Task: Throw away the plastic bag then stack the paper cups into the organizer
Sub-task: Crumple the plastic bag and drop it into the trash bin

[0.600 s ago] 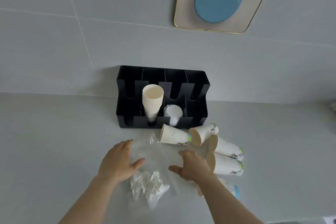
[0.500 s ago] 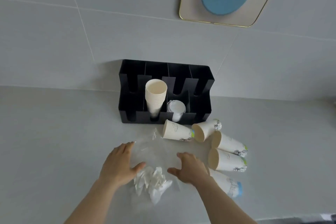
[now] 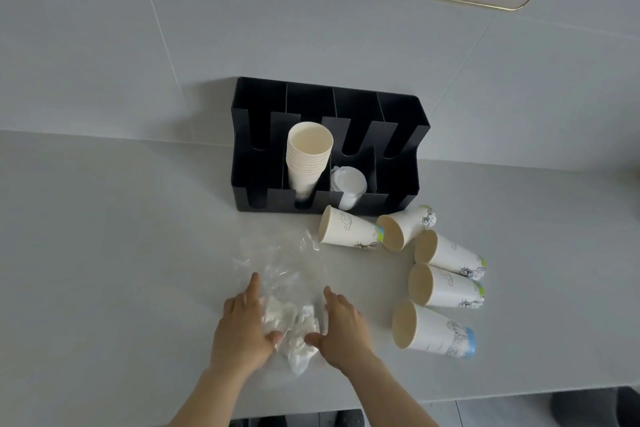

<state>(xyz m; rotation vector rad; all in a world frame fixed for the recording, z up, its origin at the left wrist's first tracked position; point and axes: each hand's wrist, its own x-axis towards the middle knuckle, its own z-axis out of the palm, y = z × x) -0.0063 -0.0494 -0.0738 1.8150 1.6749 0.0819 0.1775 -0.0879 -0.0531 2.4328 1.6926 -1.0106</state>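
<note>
Black slotted plastic organizer (image 3: 398, 135) at wall, one cup stack inside. Five printed paper cups (image 3: 349, 230) lying right. Clear crumpled plastic bag (image 3: 284, 274) on counter: light, limp, slippery; gather bunched white part. Left hand (image 3: 242, 329), right hand (image 3: 343, 326) spread, cupping it.

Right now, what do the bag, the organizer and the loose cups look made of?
Bag: thin clear plastic film, crinkled, see-through. Organizer: black, matte, stiff panels, probably plastic. Loose cups: paper, white printed outside, tan inside.
</note>
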